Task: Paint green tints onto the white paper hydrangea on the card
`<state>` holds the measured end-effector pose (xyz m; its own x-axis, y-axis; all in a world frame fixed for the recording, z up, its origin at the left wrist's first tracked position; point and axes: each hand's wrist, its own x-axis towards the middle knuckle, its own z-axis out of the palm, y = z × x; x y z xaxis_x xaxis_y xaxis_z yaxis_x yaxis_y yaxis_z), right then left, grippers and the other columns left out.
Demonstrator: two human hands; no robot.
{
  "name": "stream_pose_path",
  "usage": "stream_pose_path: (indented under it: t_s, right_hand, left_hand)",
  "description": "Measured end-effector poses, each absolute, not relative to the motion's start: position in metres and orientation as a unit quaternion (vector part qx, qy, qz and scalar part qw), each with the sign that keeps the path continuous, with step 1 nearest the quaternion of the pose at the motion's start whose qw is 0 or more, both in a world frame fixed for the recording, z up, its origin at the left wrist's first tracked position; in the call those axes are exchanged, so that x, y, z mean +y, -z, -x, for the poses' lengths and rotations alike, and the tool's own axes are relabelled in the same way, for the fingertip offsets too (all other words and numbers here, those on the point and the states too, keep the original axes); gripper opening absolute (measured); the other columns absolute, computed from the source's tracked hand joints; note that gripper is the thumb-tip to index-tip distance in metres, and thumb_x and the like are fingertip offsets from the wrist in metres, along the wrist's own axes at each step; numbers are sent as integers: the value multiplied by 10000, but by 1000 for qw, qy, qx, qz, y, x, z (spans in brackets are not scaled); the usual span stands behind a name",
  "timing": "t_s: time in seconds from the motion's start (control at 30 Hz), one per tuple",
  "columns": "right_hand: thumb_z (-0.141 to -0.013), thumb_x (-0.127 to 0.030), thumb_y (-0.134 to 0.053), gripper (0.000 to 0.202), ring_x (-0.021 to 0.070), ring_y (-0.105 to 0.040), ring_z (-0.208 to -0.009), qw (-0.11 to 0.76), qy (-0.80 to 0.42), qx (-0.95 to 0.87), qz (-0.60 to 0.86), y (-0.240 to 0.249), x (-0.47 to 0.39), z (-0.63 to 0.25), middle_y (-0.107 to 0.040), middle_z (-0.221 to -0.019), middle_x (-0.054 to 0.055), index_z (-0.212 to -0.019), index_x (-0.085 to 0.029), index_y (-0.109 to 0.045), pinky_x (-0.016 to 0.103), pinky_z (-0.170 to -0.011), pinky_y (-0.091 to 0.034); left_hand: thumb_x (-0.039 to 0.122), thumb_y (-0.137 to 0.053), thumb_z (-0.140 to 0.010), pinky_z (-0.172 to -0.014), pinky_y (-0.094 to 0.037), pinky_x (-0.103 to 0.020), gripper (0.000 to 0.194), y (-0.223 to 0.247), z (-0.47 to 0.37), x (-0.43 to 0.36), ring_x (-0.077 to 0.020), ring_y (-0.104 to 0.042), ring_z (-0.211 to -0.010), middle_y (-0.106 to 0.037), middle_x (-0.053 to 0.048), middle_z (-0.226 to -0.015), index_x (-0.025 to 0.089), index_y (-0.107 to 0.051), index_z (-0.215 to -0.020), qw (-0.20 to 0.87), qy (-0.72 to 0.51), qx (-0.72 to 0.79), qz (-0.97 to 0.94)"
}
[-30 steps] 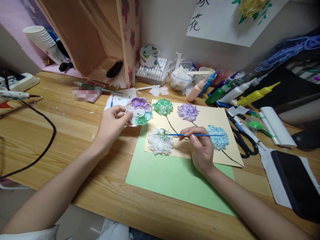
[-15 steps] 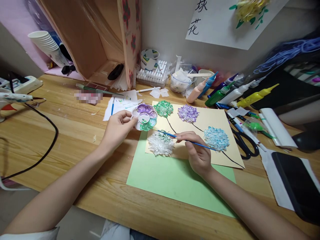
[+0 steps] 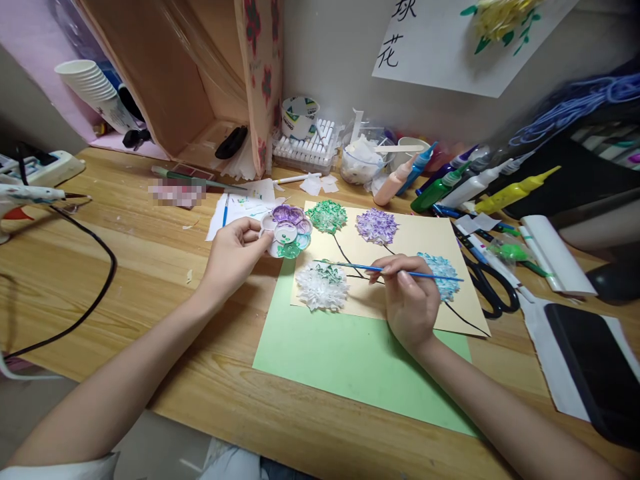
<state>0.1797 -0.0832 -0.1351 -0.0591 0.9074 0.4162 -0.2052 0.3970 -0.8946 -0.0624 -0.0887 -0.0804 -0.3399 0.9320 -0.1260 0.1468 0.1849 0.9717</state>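
My left hand (image 3: 239, 253) grips the edge of a flower-shaped paint palette (image 3: 285, 233) with purple and green paint in its wells. My right hand (image 3: 411, 300) is closed round a thin blue paintbrush (image 3: 420, 274), whose tip is over the top of a mostly white paper flower (image 3: 323, 291) with some green on it. This flower lies on a cream sheet (image 3: 365, 308), along with a green flower (image 3: 327, 217), a purple flower (image 3: 377, 227) and a blue flower (image 3: 440, 270) partly behind my right hand. Black stem lines run between them. Under the cream sheet is a light green sheet (image 3: 350, 373).
Paint bottles (image 3: 435, 193), scissors (image 3: 493, 290) and a phone (image 3: 590, 367) lie to the right. Behind are a marker box (image 3: 305, 150) and a tub of paper scraps (image 3: 361, 163). A glue gun (image 3: 30, 195) with a black cord is at the left.
My right hand has moved right with the brush, whose tip has gone from the palette to above the white flower. The palette has shifted and tilted slightly in my left hand.
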Motion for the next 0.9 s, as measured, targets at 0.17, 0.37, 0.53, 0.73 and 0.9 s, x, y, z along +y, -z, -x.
stream_pose_path:
  t_s: [0.17,0.37,0.53,0.73,0.9]
  right_hand:
    - [-833,-183,-487,150,149,-549,-680,612,-469,-545,328,136,-78,-181,-562,-713,10,-740,-209,-602,281,-597,-420]
    - [-847,-184,-491,157,167,-548,-724,594,-439,-589,329,142,-80,-182,-562,-723,17,-744,-209,-607,303,-650,-409]
    - [-858,-192,-488,155,157,-528,-699,585,-439,-597,330,141,-81,-181,-569,-748,17,-757,-210,-604,300,-641,-404]
    - [-860,-190,-480,162,165,-538,-710,598,-429,-597,320,140,-82,-182,-570,-728,18,-760,-210,-605,302,-631,-396]
    - [-872,-181,-482,157,156,-530,-710,586,-439,-604,314,141,-82,-181,-581,-769,21,-789,-206,-613,295,-620,-393]
  left_hand:
    - [241,-671,-697,-540,-459,-201,132,83,67,-87,-97,-564,-535,-599,27,-568,176,-556,-691,391,-495,652,-420]
    - [235,-670,-691,-541,-468,-190,132,81,65,-86,-89,-560,-536,-595,32,-568,170,-555,-689,393,-495,656,-413]
    - [236,-665,-701,-544,-460,-181,127,80,65,-87,-85,-557,-542,-591,32,-568,168,-558,-693,389,-491,661,-414]
    - [261,-673,-707,-559,-456,-188,147,83,67,-88,-90,-556,-548,-591,28,-563,175,-554,-696,386,-489,658,-424]
    - [267,-670,-702,-559,-456,-195,154,82,67,-88,-95,-552,-545,-584,32,-561,180,-544,-689,382,-487,660,-426]
